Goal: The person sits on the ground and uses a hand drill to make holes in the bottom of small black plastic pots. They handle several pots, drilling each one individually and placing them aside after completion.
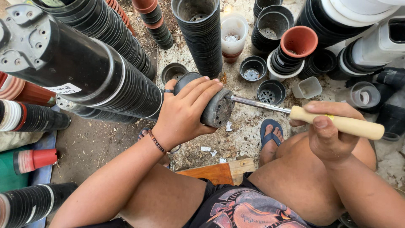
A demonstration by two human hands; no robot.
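Observation:
My left hand (185,110) grips a small black plastic pot (215,110) lying sideways, its holed base turned to the right. My right hand (327,131) holds a tool with a pale wooden handle (348,125) and a metal shaft (259,104). The shaft's tip touches the pot's base. Both hands are above my bare knees, and my foot in a blue sandal (270,131) rests on the ground below.
Long stacks of black pots (105,80) lean in from the left, and another stack (200,33) stands upright ahead. Loose black, white and terracotta pots (298,41) crowd the sandy ground. A wooden board (221,171) lies under my legs. Small white scraps litter the ground.

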